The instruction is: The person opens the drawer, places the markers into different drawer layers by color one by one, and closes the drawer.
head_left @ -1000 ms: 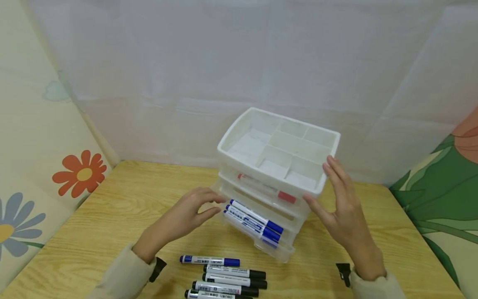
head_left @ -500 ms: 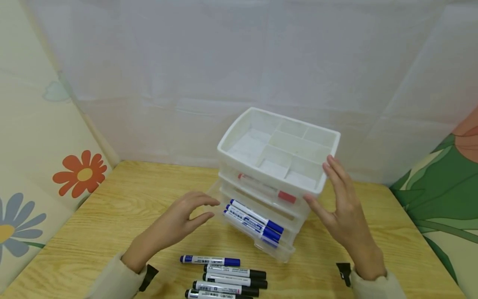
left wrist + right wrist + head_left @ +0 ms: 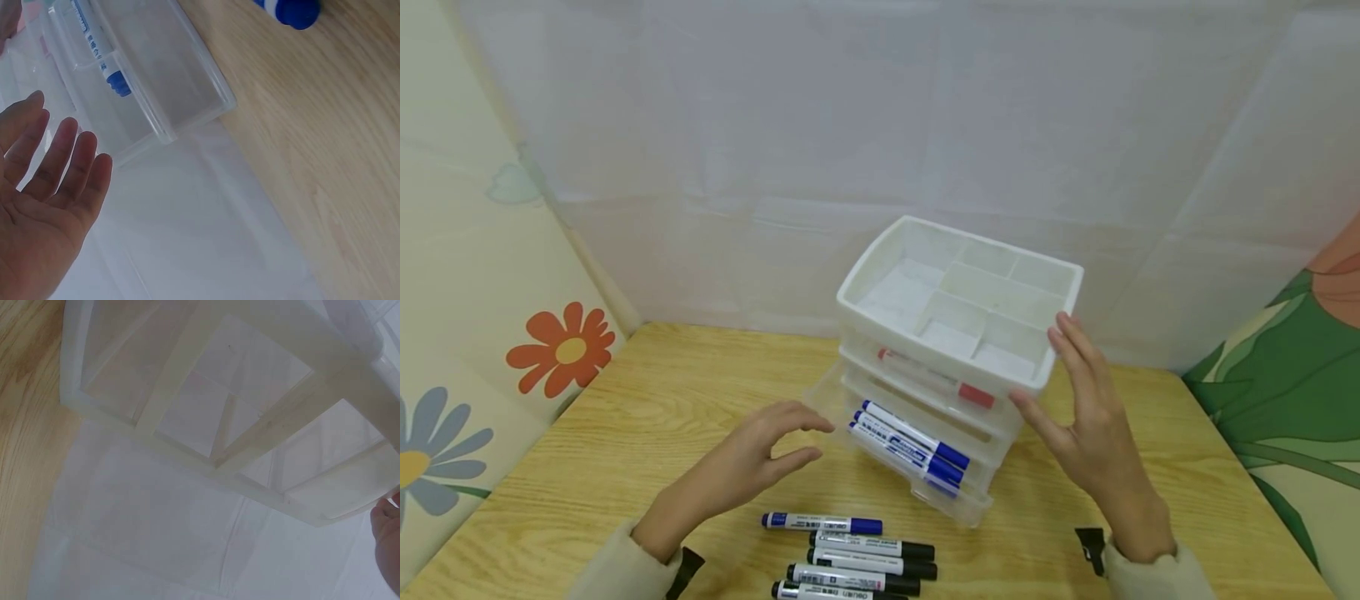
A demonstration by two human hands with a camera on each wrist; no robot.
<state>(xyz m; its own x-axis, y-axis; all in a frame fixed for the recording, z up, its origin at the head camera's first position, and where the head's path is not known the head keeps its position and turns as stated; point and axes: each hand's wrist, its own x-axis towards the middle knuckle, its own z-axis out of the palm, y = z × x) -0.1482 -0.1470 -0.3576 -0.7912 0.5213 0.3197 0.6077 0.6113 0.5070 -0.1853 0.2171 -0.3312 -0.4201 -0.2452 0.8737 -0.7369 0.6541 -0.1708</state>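
Note:
A white plastic drawer organizer (image 3: 887, 321) with a divided top tray stands on the table. Its low clear drawer (image 3: 955, 504) is pulled out and holds several blue markers (image 3: 902, 442). Through an upper drawer's front shows a red marker (image 3: 936, 379). To the left of the drawer, my left hand (image 3: 752, 450) hovers with nothing in it, fingers loosely bent; in the left wrist view its palm (image 3: 44, 231) faces the camera. My right hand (image 3: 1090, 425) touches the organizer's right front corner, fingers nearly straight, thumb toward the front and fingertips at the side rim.
In front of the organizer, a blue marker (image 3: 822, 523) and several black markers (image 3: 857, 562) lie on the wooden table (image 3: 700, 375). A white cloth (image 3: 737, 167) hangs behind, with flower-patterned panels (image 3: 568, 346) at the sides.
My left hand has drawn back left and toward me, away from the drawer, uncovering more clear plastic at its left. The right hand, organizer and markers have stayed in place.

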